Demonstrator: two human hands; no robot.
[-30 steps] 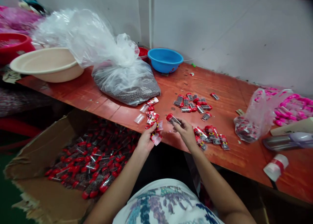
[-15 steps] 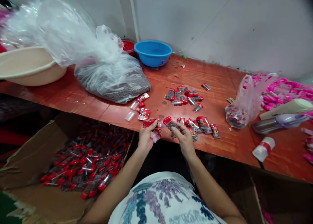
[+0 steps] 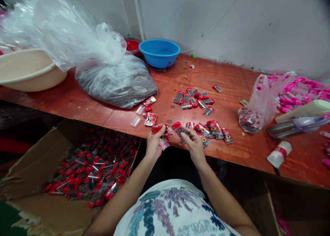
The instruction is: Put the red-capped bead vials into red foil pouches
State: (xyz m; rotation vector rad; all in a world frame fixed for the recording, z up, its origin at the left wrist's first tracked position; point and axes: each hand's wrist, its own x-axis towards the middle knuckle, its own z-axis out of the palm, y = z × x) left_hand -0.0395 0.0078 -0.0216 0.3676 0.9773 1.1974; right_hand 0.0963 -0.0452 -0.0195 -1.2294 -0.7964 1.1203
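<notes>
My left hand (image 3: 154, 144) pinches several small red printed plastic sleeves (image 3: 165, 142) at the table's front edge. In my right hand (image 3: 194, 144) is a small clear bottle with a red cap (image 3: 178, 127), filled with dark pellets, its cap end tilted toward the sleeves. Just right of that hand lie several sleeved bottles (image 3: 213, 126). Farther back is a loose cluster of bare red-capped bottles (image 3: 193, 99). Beyond my left hand are another red sleeve (image 3: 150, 119) and empty clear tubes (image 3: 135, 121).
A tied clear bag of dark pellets (image 3: 121, 81) stands between a cream basin (image 3: 31, 76) and a blue basin (image 3: 160, 54). Below left, a cardboard box (image 3: 28, 167) holds many red-capped bottles. At right are a knotted bag (image 3: 254, 115), pink items (image 3: 299, 91) and a white roll (image 3: 279, 154).
The right hand has brought the bottle closer to the sleeves in my left hand and turned it slightly. The head view has swung right and down.
</notes>
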